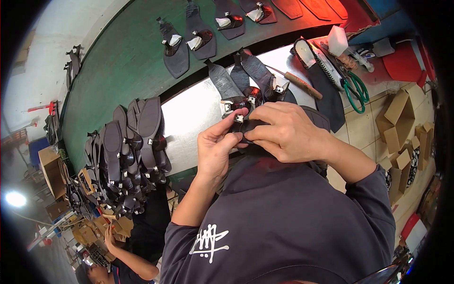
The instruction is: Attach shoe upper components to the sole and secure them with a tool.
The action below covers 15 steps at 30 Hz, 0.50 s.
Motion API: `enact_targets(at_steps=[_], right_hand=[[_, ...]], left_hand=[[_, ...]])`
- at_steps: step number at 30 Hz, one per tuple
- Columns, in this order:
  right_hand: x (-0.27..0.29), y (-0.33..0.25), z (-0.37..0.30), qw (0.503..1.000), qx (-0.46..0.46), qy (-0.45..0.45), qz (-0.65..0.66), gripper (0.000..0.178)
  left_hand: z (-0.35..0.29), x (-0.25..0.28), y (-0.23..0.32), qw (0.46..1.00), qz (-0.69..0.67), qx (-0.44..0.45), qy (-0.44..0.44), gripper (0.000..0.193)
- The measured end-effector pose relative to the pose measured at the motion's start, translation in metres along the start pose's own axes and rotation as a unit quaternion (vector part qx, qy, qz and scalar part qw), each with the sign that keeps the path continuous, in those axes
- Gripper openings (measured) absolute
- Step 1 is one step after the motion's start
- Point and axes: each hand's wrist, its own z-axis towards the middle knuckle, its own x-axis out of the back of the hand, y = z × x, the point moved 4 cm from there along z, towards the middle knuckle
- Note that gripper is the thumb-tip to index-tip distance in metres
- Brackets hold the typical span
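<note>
My left hand (215, 151) and my right hand (286, 132) meet close to my chest, both with fingers pinched on a black sandal part (249, 126). A small silvery square fitting (240, 118) shows on it between my fingers; the rest is mostly hidden. Just beyond my hands lie several black sandal soles (222, 80) with shiny dark bands and pale square fittings, on a bright metal work surface (189, 109). A pointed tool with a wooden handle (305, 86) lies to the right of these soles.
Many black sandals are heaped on the left (113, 137). More soles stand in a row on the green table (113, 71). Green-handled scissors (349, 94), a brush (327, 70) and a white block (337, 40) lie right. Cardboard boxes (396, 113) stand on the floor; another person (135, 262) is lower left.
</note>
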Motion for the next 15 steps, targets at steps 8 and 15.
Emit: enact_targets(at_steps=[8, 15], right_hand=[[0.002, 0.0, 0.003, 0.999, -0.018, -0.023, 0.031, 0.029], [-0.011, 0.006, -0.002, 0.993, -0.093, -0.002, 0.074, 0.026]], left_hand=[[0.007, 0.005, 0.014, 1.0, 0.009, 0.0, -0.017, 0.042], [0.008, 0.008, 0.014, 0.999, 0.036, -0.011, -0.015, 0.04]])
